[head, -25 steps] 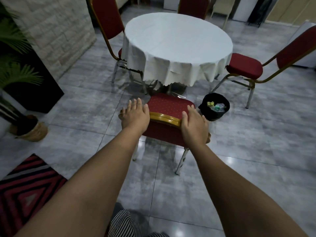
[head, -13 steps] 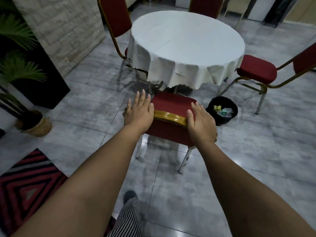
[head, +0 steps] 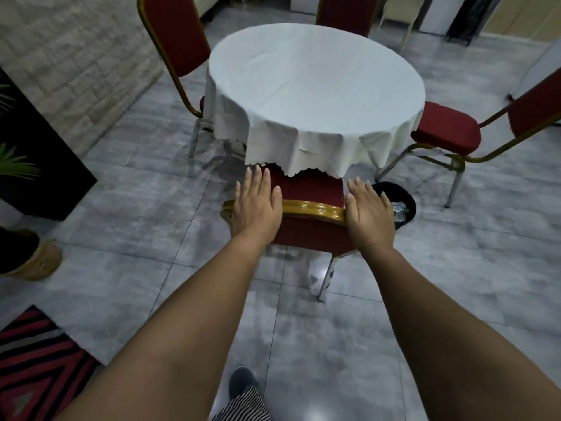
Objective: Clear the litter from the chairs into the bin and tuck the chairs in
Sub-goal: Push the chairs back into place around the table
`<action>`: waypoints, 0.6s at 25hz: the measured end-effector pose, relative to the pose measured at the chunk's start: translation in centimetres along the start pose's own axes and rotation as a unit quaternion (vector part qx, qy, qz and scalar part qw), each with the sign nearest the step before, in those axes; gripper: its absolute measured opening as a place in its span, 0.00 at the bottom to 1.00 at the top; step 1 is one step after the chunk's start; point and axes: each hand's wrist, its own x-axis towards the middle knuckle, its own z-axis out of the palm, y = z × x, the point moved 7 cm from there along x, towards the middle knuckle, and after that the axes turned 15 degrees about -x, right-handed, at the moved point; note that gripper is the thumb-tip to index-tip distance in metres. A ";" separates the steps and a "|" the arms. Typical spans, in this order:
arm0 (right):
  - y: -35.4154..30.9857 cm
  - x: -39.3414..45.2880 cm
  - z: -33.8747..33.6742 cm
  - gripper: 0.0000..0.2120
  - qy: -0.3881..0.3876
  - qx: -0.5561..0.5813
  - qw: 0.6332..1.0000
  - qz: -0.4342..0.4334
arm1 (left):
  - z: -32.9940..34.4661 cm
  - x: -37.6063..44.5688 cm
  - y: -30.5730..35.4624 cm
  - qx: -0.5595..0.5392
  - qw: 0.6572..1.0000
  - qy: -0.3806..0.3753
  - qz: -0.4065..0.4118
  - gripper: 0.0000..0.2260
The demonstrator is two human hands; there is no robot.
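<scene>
L hand (head: 255, 205) + R hand (head: 368, 208): fingers flat, palms pressed on chair (head: 306, 189) top rail, gripping nothing, I judged so as to shove it | seat part under desk (head: 315, 86) cloth | bin (head: 397, 205) w/ litter beside chair, R side

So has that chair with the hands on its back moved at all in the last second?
Yes. The chair has slid forward toward the table: the front of its seat now sits under the tablecloth's hanging edge, where before it stood clear of it.
</scene>
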 end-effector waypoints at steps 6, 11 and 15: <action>-1.4 3.3 1.0 0.30 -0.002 0.005 1.000 0.009 | 0.2 4.5 -1.5 0.005 1.000 -0.016 0.004 0.26; -1.7 5.1 1.2 0.30 -0.004 0.005 1.000 0.009 | 0.3 6.4 -1.5 0.011 1.000 -0.018 0.010 0.28; -1.8 6.6 1.5 0.30 -0.004 0.003 1.000 0.008 | 0.7 8.2 -1.6 0.011 0.999 -0.030 0.008 0.27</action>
